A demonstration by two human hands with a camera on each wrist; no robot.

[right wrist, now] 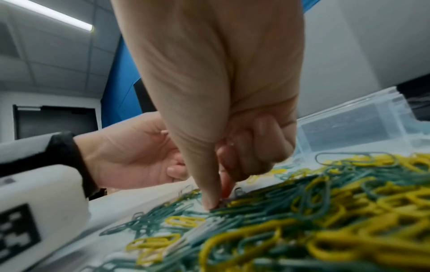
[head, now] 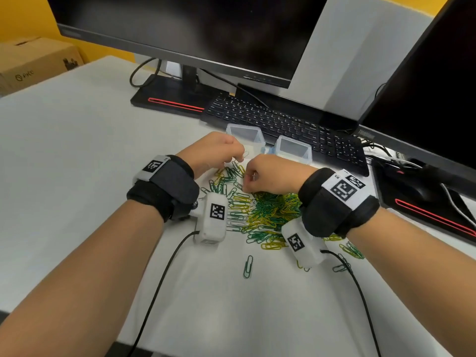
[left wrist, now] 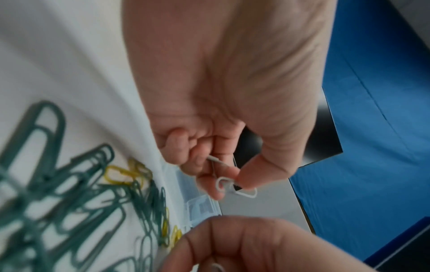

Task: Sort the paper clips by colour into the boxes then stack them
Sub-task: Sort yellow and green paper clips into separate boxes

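Bare table (head: 77, 155) lay open left of the clip pile (head: 260, 215). Behind the pile stood two clear boxes (head: 246, 136), then the keyboard (head: 283, 124) and monitors (head: 180, 29), blocking passage.

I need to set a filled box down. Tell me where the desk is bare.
Bare desk lies left of the left hand, out to the cardboard box, and near you below the lone green clip. The clip pile, the clear boxes and the keyboard crowd the middle and right.
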